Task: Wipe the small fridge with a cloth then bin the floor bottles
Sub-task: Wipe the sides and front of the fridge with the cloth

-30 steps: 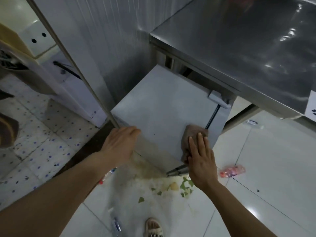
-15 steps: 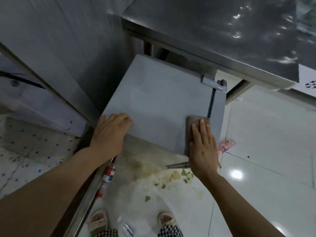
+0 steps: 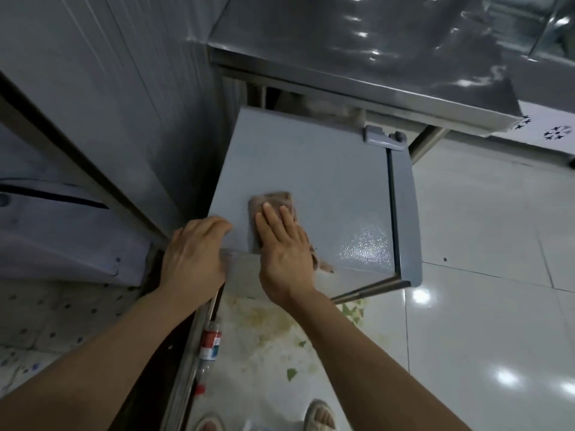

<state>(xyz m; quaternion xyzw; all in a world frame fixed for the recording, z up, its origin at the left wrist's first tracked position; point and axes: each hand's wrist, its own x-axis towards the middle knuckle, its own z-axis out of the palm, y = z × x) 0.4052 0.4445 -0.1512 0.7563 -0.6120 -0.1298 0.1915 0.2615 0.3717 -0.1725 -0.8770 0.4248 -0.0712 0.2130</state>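
bottom edge of frame: two sandalled feet (image 3: 320, 415) on glossy white floor tiles (image 3: 482, 321), only partly in view. just above them, lower centre-left, a clear plastic bottle (image 3: 209, 343) with a red-and-white label lies on the floor along a metal rail, red cap toward the bottom of the frame. green leaf scraps (image 3: 351, 311) and a yellowish stain spread over the tiles between bottle and fridge.

both forearms enter from the bottom corners and converge at centre frame. left hand (image 3: 194, 255): palm down, fingers curled over the near left corner of the small fridge (image 3: 311, 169), clasping that edge. right hand (image 3: 284, 247): flat, fingers straight and together, pressing down on a brownish cloth (image 3: 273, 202); not clenched around it. the cloth lies on the fridge's grey top, near its left front part, one tail sticking out below the hand at the near edge. the hands sit just beside each other, not touching.

fridge top shows a glare patch to the right of the cloth; door hinge (image 3: 384, 139) at its far right corner. beyond, upper right of frame, a stainless steel table (image 3: 373, 42) overhangs the fridge's far end. upper left: a ribbed metal wall panel (image 3: 109, 73).
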